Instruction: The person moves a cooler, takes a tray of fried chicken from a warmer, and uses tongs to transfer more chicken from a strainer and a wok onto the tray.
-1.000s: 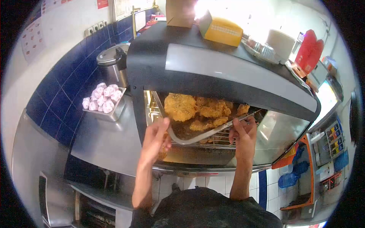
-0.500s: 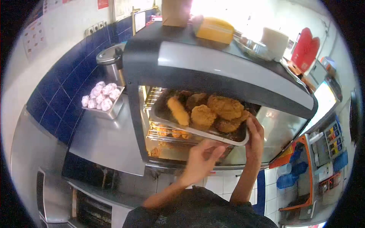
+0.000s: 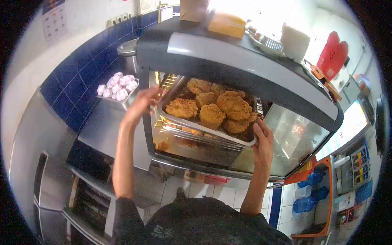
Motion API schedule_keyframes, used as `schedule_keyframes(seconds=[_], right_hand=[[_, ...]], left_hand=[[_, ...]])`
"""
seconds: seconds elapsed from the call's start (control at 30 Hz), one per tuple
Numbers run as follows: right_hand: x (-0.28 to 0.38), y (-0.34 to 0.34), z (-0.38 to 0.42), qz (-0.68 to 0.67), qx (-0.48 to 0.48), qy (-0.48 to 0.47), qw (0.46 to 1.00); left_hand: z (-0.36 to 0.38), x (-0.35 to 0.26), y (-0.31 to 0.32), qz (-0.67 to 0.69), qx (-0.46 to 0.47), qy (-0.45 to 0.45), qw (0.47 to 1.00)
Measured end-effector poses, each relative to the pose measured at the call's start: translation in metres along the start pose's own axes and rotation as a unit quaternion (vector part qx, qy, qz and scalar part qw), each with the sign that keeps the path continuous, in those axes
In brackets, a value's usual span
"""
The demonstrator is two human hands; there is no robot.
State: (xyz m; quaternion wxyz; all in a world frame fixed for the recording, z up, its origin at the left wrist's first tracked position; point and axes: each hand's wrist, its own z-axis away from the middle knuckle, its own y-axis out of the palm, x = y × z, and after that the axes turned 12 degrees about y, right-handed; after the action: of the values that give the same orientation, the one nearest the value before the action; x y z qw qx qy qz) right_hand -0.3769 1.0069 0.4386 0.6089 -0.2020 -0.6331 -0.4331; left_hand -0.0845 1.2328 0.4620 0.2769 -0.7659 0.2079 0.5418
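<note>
While R hand point(image 3: 263, 141) pinches tray point(image 3: 204, 128), L hand point(image 3: 141, 104), grip spread, is nr cabinet frame point(image 3: 148, 132), w/ rack point(image 3: 177, 131) below.

A black shirt point(image 3: 204, 220) with 2 short sleeves point(image 3: 127, 214) and pale front lettering point(image 3: 162, 232).

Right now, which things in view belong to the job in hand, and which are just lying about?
In use:
- tray, its corner in the right hand's grip, left hand near its other end
- fried pieces on it
- cabinet

Lying about:
- wrapped bundles in a pan
- yellow box and brown box atop the cabinet
</note>
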Motion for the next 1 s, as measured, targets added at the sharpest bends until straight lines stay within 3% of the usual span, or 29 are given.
schedule_keyframes(seconds=[0.1, 0.23, 0.37, 0.43, 0.47, 0.5, 0.53, 0.57, 0.63, 0.7, 0.77, 0.83, 0.9, 0.97, 1.0], right_hand=[[0.003, -0.020, 0.006, -0.006, 0.004, 0.019, 1.000], [-0.005, -0.052, 0.013, 0.017, 0.052, -0.012, 0.998], [-0.008, -0.082, 0.029, 0.045, 0.129, -0.030, 0.990], [-0.004, -0.093, 0.049, 0.049, 0.162, -0.026, 0.985], [-0.004, -0.100, 0.059, 0.059, 0.175, -0.014, 0.983], [-0.003, -0.106, 0.070, 0.073, 0.185, -0.001, 0.980], [-0.004, -0.112, 0.081, 0.072, 0.201, 0.006, 0.977], [-0.005, -0.118, 0.093, 0.092, 0.221, 0.012, 0.971], [-0.009, -0.126, 0.114, 0.118, 0.259, 0.024, 0.958], [-0.016, -0.132, 0.139, 0.149, 0.314, 0.079, 0.934], [-0.040, -0.135, 0.156, 0.188, 0.373, 0.069, 0.906], [-0.064, -0.137, 0.180, 0.277, 0.359, 0.105, 0.885], [-0.094, -0.130, 0.204, 0.267, 0.469, 0.074, 0.839], [-0.123, -0.116, 0.236, 0.275, 0.564, 0.113, 0.770], [-0.122, -0.113, 0.210, 0.308, 0.578, 0.089, 0.750]], left_hand=[[-0.007, -0.019, 0.013, -0.058, 0.051, -0.020, 0.997], [0.023, -0.026, 0.042, -0.160, 0.038, -0.073, 0.984], [0.076, -0.011, 0.067, -0.179, -0.074, -0.082, 0.978], [0.122, -0.025, 0.084, -0.230, -0.102, -0.040, 0.967], [0.145, -0.008, 0.081, -0.239, -0.120, -0.056, 0.962], [0.178, -0.034, 0.098, -0.185, -0.159, -0.115, 0.963], [0.206, -0.014, 0.104, -0.215, -0.209, 0.036, 0.953], [0.235, -0.008, 0.098, -0.276, -0.202, 0.028, 0.939], [0.296, -0.026, 0.110, -0.237, -0.247, -0.053, 0.938], [0.363, -0.032, 0.124, -0.231, -0.303, -0.079, 0.921], [0.426, -0.036, 0.142, -0.224, -0.375, -0.103, 0.894], [0.493, -0.048, 0.165, -0.171, -0.443, -0.163, 0.865], [0.569, -0.026, 0.187, -0.212, -0.508, -0.132, 0.824], [0.645, -0.018, 0.213, -0.238, -0.572, -0.194, 0.761], [0.628, -0.017, 0.235, -0.264, -0.587, -0.212, 0.735]])
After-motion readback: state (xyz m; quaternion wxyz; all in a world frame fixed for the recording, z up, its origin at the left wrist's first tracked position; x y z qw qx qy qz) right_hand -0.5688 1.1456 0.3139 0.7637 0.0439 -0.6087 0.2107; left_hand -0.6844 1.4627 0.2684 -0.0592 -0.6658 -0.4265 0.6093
